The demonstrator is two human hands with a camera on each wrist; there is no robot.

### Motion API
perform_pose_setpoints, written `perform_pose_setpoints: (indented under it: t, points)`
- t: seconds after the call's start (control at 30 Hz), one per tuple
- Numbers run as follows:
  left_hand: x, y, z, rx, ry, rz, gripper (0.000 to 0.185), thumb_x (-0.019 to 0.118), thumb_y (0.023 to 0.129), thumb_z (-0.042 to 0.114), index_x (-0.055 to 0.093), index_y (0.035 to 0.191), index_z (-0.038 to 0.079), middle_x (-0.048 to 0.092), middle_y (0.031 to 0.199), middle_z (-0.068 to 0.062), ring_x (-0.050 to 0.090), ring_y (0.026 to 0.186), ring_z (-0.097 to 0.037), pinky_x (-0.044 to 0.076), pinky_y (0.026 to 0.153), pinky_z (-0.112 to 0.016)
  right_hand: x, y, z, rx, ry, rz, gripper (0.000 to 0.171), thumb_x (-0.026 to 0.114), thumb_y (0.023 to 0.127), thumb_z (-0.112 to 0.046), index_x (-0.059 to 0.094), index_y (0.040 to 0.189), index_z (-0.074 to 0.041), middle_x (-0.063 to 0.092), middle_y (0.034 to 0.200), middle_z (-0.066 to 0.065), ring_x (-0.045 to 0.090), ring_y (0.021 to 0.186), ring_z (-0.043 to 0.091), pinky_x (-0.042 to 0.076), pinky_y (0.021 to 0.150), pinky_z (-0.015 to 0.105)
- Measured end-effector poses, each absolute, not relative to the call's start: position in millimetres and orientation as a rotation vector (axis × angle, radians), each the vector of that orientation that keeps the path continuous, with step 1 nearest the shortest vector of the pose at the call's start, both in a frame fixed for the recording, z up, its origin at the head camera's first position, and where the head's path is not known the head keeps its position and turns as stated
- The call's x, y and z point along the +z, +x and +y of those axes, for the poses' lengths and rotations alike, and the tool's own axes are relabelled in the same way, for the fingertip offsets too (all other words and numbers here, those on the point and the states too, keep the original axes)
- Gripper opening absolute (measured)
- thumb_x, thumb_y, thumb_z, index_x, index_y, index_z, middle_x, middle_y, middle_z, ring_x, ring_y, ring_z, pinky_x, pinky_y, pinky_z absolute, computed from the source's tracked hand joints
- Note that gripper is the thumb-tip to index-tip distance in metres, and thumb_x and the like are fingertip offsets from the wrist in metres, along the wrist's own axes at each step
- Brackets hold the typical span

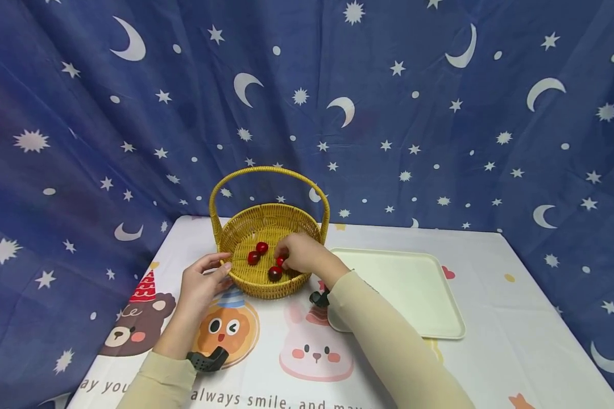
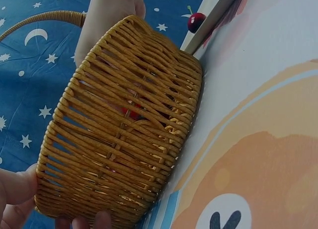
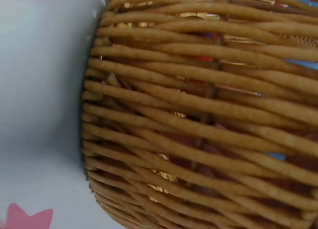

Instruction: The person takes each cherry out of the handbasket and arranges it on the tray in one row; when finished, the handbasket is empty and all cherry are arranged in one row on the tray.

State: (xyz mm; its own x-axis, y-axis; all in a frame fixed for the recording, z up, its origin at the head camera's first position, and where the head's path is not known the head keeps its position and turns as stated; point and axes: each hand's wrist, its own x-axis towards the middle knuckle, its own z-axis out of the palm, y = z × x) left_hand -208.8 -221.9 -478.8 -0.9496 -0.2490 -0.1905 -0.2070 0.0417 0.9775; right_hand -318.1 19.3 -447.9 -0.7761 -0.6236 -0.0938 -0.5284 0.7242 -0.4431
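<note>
A yellow woven basket (image 1: pixel 266 289) with a tall arched handle holds several dark red cherries, among them one cherry (image 1: pixel 274 274) near the front wall. My left hand (image 1: pixel 204 278) grips the basket's left rim, its thumb and fingertips showing at the wicker in the left wrist view. Reaching in over the right side, my right hand (image 1: pixel 302 253) has its fingers bent down and pinches a red cherry (image 1: pixel 280 261), partly covered by the fingers. The right wrist view is filled by the basket wall (image 3: pixel 198 105), which hides that hand.
A cream tray (image 1: pixel 414 295) lies right of the basket, partly under my right forearm. One cherry with a green stem (image 2: pixel 196 23) appears at the tray in the left wrist view. A printed cloth (image 1: pixel 491 318) covers the table; a blue starry curtain (image 1: pixel 389 125) hangs behind.
</note>
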Motion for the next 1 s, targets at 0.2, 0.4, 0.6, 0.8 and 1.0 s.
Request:
perform_pose_setpoints:
  t: [0.2, 0.4, 0.6, 0.8, 1.0]
  points:
    - [-479, -209, -223, -2.103, 0.487, -2.237, 0.042, 0.069, 0.107, 0.016, 0.064, 0.148, 0.009, 0.050, 0.130, -0.008, 0.068, 0.100, -0.009, 0.068, 0.092, -0.029, -444, -316, 26, -0.925, -0.875, 2.634, 0.025, 0.086, 0.091, -0.010, 0.082, 0.116, -0.014, 0.078, 0.108, -0.001, 0.071, 0.101, 0.017, 0.062, 0.087, 0.030]
    - [-481, -209, -223, -2.103, 0.498, -2.231, 0.041, 0.069, 0.107, 0.015, 0.064, 0.147, 0.009, 0.050, 0.132, -0.009, 0.068, 0.099, -0.009, 0.068, 0.091, -0.029, -434, -303, 46, -1.270, -0.814, 2.558, 0.028, 0.088, 0.089, -0.008, 0.083, 0.115, -0.018, 0.076, 0.115, -0.003, 0.074, 0.102, 0.018, 0.065, 0.083, 0.031]
    - [-480, -209, -222, -2.105, 0.491, -2.231, 0.041, 0.068, 0.107, 0.016, 0.064, 0.147, 0.009, 0.050, 0.132, -0.009, 0.068, 0.101, -0.010, 0.067, 0.091, -0.029, -422, -284, 80, -1.392, -0.790, 2.571, 0.027, 0.088, 0.089, -0.011, 0.082, 0.115, -0.018, 0.076, 0.115, -0.003, 0.076, 0.102, 0.017, 0.066, 0.085, 0.034]
    - [-479, -208, -221, -2.098, 0.491, -2.235, 0.042, 0.068, 0.107, 0.016, 0.063, 0.148, 0.008, 0.050, 0.131, -0.010, 0.069, 0.097, -0.008, 0.068, 0.091, -0.028, -425, -266, 123, -1.513, -0.725, 2.526, 0.026, 0.087, 0.089, -0.005, 0.081, 0.113, -0.015, 0.074, 0.114, 0.004, 0.077, 0.097, 0.019, 0.068, 0.079, 0.030]
    - [-477, -207, -220, -2.087, 0.490, -2.240, 0.041, 0.068, 0.107, 0.017, 0.063, 0.147, 0.007, 0.050, 0.130, -0.010, 0.068, 0.097, -0.007, 0.067, 0.091, -0.028, -439, -255, 164, -1.501, -0.621, 2.594, 0.028, 0.088, 0.087, -0.005, 0.081, 0.113, -0.013, 0.076, 0.112, 0.008, 0.077, 0.089, 0.019, 0.063, 0.074, 0.027]
